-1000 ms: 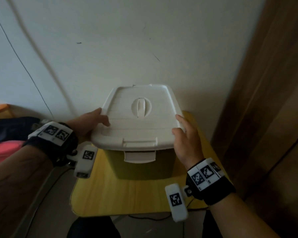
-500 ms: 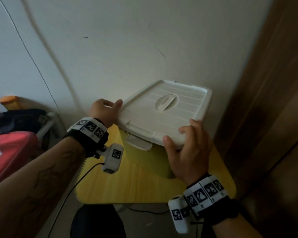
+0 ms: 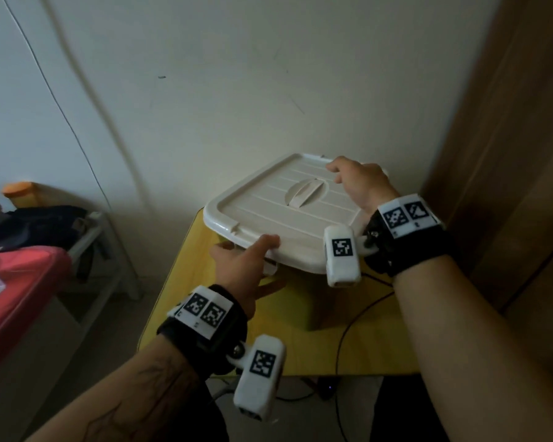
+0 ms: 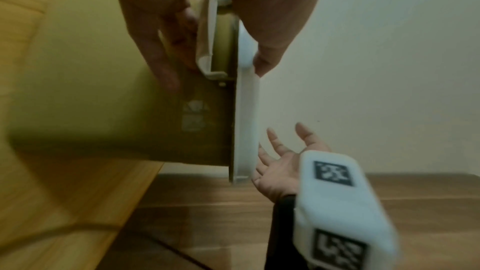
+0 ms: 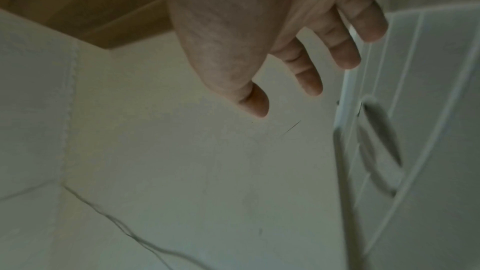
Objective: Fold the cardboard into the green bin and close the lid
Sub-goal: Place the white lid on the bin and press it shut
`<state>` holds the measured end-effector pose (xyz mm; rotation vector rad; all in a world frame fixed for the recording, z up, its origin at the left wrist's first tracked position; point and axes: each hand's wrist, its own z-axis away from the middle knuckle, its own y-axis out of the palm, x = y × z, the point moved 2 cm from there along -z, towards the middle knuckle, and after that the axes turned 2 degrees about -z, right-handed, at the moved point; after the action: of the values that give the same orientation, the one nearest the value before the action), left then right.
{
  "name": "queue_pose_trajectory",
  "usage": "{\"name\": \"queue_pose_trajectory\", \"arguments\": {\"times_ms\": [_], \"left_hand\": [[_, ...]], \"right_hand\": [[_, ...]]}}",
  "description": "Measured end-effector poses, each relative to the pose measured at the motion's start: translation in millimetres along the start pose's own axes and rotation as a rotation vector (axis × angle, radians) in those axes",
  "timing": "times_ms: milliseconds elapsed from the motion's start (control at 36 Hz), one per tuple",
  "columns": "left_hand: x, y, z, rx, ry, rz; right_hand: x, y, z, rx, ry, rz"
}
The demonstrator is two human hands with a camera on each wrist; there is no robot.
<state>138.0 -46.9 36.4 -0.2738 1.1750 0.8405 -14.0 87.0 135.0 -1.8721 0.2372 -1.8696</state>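
- Green plastic bin [image 3: 304, 301] standing on the yellow wooden tabletop [image 3: 300, 352], close to the white wall [image 3: 237, 90].
- White ribbed plastic lid [image 3: 278, 215] lying on top of the bin, turned at a slant.
- Left hand [image 3: 241, 266] at the near edge of the lid, thumb on top, fingers [image 4: 155, 56] curled under beside the white latch [image 4: 207, 34].
- Right hand [image 3: 359, 183] over the far right corner of the lid, fingers [image 5: 345, 48] loose and spread, gripping nothing.
- Cardboard out of sight.
- Red box [image 3: 16, 291] off to the left.

Left hand [image 3: 240, 266] gripping, right hand [image 3: 359, 183] spread.
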Motion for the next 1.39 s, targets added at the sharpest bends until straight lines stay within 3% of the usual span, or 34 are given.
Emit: {"name": "queue_pose_trajectory", "arguments": {"times_ms": [194,444,583,666,722,778,861,1000,1194,1388], "left_hand": [[-22.5,-18.7,-18.7,-0.027,0.062,-0.009],[-74.6,-72.4,-56.0,-0.112,-0.003,-0.444],[-90.9,-88.6,-92.8,-0.063,-0.078,-0.649],[-100.7,-78.3,-90.7,-0.067,0.027,-0.676],[-103.4,-73.6,-94.6,-0.077,0.081,-0.692],[-104.6,-71.6,-99.0,-0.093,0.106,-0.721],[-106.9,-72.8,-104.4,-0.116,0.1,-0.796],[-116.0,-66.7,-109.8,-0.134,0.11,-0.907],[-115.1,-53.3,-108.8,-0.18,0.339,-1.214],[-109.5,-59.6,-119.7,-0.181,0.448,-1.129]], "right_hand": [[-25.1,-20.7,-55.3,-0.124,0.055,-0.006],[-39.7,-66.2,-87.0,-0.178,0.186,0.03],[-57.2,-70.6,-105.4,0.045,0.227,0.03],[-70.9,-56.6,-111.2,0.171,0.214,0.057],[-116.5,-48.7,-165.1,0.289,0.257,0.084],[-140.0,-44.3,-185.2,0.326,0.319,0.031],[-101.2,-45.3,-117.8,0.156,0.327,0.001],[-91.2,-49.3,-105.1,-0.066,0.208,0.077],[-91.0,-49.7,-99.8,-0.153,0.085,0.164],[-92.5,-50.4,-92.7,-0.184,-0.015,0.209]]}}
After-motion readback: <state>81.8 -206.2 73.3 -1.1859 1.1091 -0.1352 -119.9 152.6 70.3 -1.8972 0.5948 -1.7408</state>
